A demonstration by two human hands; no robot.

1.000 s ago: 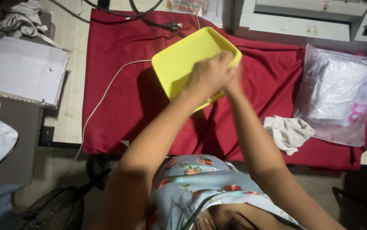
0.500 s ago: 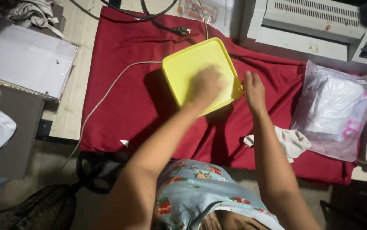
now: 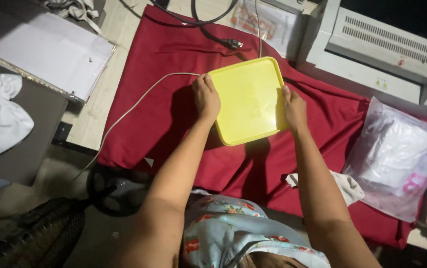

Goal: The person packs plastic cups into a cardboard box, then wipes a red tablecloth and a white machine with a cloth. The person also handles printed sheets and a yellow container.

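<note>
A square yellow plastic lid or tray (image 3: pixel 247 99) with rounded corners is held flat above a red cloth (image 3: pixel 174 124) that covers the table. My left hand (image 3: pixel 206 97) grips its left edge, thumb on top. Along the right edge sits my right hand (image 3: pixel 294 108), fingers curled under the rim. Both arms reach forward from the bottom of the view.
A clear plastic bag of white material (image 3: pixel 397 154) lies at the right. A white rag (image 3: pixel 345 184) sits near the front edge. A white machine (image 3: pixel 382 44) stands at the back right. Cables (image 3: pixel 139 99) cross the cloth; papers (image 3: pixel 50 52) lie at the left.
The yellow piece was tilted with both hands together on its near corner. Now it lies flat and the hands have spread to opposite edges.
</note>
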